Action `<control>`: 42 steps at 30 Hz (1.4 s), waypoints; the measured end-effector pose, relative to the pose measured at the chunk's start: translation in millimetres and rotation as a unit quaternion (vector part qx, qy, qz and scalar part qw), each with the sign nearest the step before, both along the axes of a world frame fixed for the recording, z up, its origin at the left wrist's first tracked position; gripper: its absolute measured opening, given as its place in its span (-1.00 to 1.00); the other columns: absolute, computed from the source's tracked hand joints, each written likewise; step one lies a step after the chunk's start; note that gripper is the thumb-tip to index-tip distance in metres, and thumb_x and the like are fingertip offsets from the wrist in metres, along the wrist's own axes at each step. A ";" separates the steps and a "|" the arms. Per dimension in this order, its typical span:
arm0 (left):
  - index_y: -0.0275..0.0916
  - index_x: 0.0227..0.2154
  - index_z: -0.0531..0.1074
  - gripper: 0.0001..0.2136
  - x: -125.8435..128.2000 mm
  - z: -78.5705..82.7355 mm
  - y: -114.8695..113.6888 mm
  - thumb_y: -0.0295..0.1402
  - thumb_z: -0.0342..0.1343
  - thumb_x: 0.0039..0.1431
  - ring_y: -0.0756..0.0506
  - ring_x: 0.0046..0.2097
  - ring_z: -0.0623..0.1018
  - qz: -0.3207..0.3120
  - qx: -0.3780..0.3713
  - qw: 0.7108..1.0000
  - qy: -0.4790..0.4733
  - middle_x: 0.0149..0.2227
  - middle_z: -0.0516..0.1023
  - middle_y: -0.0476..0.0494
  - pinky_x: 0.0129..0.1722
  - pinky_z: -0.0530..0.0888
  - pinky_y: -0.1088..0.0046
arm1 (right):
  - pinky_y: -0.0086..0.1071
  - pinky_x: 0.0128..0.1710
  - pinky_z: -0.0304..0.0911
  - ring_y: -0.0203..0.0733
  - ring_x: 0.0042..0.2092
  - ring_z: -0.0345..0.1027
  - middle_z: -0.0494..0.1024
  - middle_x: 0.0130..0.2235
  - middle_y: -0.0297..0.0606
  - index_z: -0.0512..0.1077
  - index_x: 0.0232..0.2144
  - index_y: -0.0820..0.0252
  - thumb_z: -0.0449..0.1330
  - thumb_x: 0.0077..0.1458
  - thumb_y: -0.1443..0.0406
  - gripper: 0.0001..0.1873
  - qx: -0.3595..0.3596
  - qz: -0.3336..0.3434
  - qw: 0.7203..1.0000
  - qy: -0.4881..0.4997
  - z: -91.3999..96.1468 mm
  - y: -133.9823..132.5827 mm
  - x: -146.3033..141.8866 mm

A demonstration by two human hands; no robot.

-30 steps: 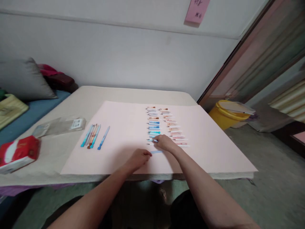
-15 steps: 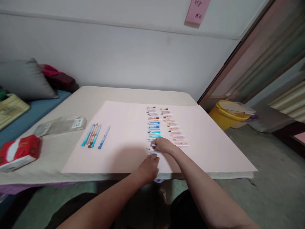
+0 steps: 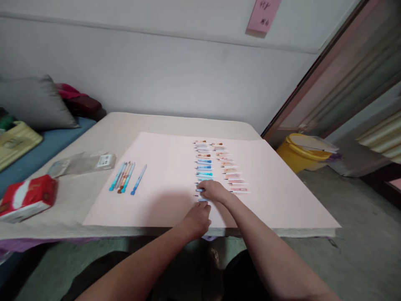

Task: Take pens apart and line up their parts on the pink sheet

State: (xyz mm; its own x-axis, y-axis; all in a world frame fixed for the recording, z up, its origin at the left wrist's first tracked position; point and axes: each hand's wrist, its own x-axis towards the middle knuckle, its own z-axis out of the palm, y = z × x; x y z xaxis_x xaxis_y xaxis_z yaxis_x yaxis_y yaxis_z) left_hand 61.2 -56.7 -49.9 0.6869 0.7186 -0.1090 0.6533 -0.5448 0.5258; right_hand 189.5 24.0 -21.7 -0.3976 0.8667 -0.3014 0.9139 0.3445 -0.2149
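My right hand [image 3: 214, 191] is over the lower end of the middle column of pens, fingertips pinched on a blue pen [image 3: 199, 190]. Just below it, my left hand [image 3: 198, 218] rests on the pink sheet [image 3: 169, 167] with fingers curled; its fingertips are at a pale blue pen [image 3: 203, 200], and whether they grip it is hidden. Above the hands, blue, teal and brown pens [image 3: 204, 167] lie crosswise in a column. To the right runs a second column of pinkish pens [image 3: 233, 175].
Several pens [image 3: 122, 177] with shaped ends lie at the sheet's left, a single blue pen [image 3: 138, 179] beside them. Further left are a clear plastic bag [image 3: 83, 164] and a red tissue pack [image 3: 28, 198]. A yellow bucket [image 3: 294, 154] stands right of the table.
The view has shifted slightly. Both hands stay in nearly the same place, and my right fingertips still pinch the blue pen, of which a little more shows.
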 end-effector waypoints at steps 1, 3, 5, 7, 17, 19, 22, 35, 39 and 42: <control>-0.41 -0.10 0.32 -0.66 0.4 -1.1 0.2 -0.45 -0.07 0.03 -0.24 0.01 0.31 0.005 -0.004 1.000 -0.008 0.01 0.33 -0.41 0.04 0.18 0.23 | -0.44 -0.34 0.11 -0.16 -0.17 0.37 0.53 -0.16 -0.26 0.48 -0.23 0.07 0.10 -0.06 0.34 -0.70 0.001 0.001 1.000 0.002 -0.6 0.4 0.5; -0.36 -0.17 0.37 -0.71 0.4 -2.9 2.8 -0.45 -0.04 0.01 -0.22 -0.01 0.33 0.028 -0.021 0.999 -0.034 -0.03 0.38 -0.36 0.02 0.21 0.27 | -0.45 -0.34 0.11 -0.17 -0.18 0.37 0.53 -0.18 -0.27 0.48 -0.24 0.08 0.10 -0.06 0.34 -0.71 0.002 0.004 1.000 0.008 -1.5 0.8 1.5; -0.30 -0.31 0.43 -0.81 -2.3 -3.1 10.0 -0.44 -0.02 0.01 -0.20 -0.08 0.39 0.086 -0.044 0.994 -0.057 -0.15 0.45 -0.31 -0.04 0.25 0.32 | -0.46 -0.33 0.11 -0.18 -0.20 0.37 0.53 -0.19 -0.26 0.49 -0.25 0.09 0.11 -0.06 0.35 -0.72 0.003 0.007 1.000 0.012 -2.1 0.9 2.5; -0.25 -0.47 0.43 -0.87 -9.7 -0.9 23.1 -0.42 -0.03 0.03 -0.18 -0.20 0.44 0.170 -0.054 0.982 -0.060 -0.31 0.49 -0.26 -0.13 0.29 0.33 | -0.47 -0.34 0.10 -0.18 -0.21 0.37 0.53 -0.20 -0.25 0.49 -0.26 0.10 0.11 -0.06 0.37 -0.72 0.005 0.006 1.000 0.016 -2.3 0.7 3.3; -0.18 -0.34 0.38 -0.83 -50.1 5.2 96.8 -0.51 -0.02 0.00 -0.14 -0.19 0.39 0.326 -0.030 0.942 -0.066 -0.26 0.42 -0.16 -0.18 0.24 0.36 | -0.45 -0.31 0.11 -0.14 -0.22 0.37 0.54 -0.23 -0.20 0.51 -0.25 0.11 0.11 -0.08 0.41 -0.69 0.003 -0.012 0.998 0.055 -3.9 2.2 4.9; -0.18 -0.41 0.39 -0.85 -43.5 -0.4 97.2 -0.54 0.02 -0.05 -0.14 -0.17 0.39 0.321 -0.050 0.943 -0.079 -0.27 0.41 -0.14 -0.17 0.24 0.38 | -0.46 -0.30 0.11 -0.15 -0.21 0.36 0.54 -0.23 -0.20 0.51 -0.25 0.11 0.11 -0.09 0.42 -0.67 -0.002 -0.020 0.997 0.072 -4.3 2.0 7.3; -0.22 -0.53 0.35 -0.88 -34.3 -7.0 95.7 -0.58 0.04 -0.08 -0.17 -0.14 0.39 0.335 -0.079 0.932 -0.112 -0.32 0.39 -0.17 -0.17 0.24 0.38 | -0.48 -0.31 0.10 -0.19 -0.24 0.35 0.54 -0.25 -0.23 0.51 -0.25 0.13 0.13 -0.11 0.42 -0.68 -0.011 -0.034 0.994 0.107 -3.6 1.8 12.2; -0.33 -0.52 0.38 -0.83 -21.2 10.0 92.1 -0.36 0.22 -0.18 0.06 -0.49 0.39 0.373 -0.304 0.759 -0.438 -0.53 0.37 -0.06 -0.38 0.39 0.45 | -0.53 -0.55 0.02 -0.39 -0.57 0.13 0.32 -0.61 -0.43 0.41 -0.44 0.24 0.07 -0.05 0.36 -0.88 -0.120 -0.101 0.941 0.299 0.2 8.2 13.8; -0.34 -0.54 0.40 -0.81 -20.6 12.3 91.0 -0.37 0.26 -0.25 0.09 -0.52 0.37 0.381 -0.324 0.724 -0.475 -0.57 0.36 -0.03 -0.45 0.35 0.53 | -0.54 -0.55 0.05 -0.39 -0.56 0.14 0.32 -0.61 -0.42 0.38 -0.49 0.25 0.07 -0.06 0.37 -0.90 -0.133 -0.110 0.922 0.346 -3.2 10.1 10.9; -0.35 -0.54 0.41 -0.80 -22.0 12.8 91.5 -0.36 0.26 -0.25 0.12 -0.56 0.31 0.390 -0.323 0.715 -0.483 -0.60 0.34 0.00 -0.50 0.29 0.56 | -0.55 -0.54 0.07 -0.39 -0.55 0.15 0.31 -0.60 -0.41 0.38 -0.47 0.25 0.06 -0.08 0.39 -0.90 -0.140 -0.115 0.908 0.377 -6.5 10.8 9.0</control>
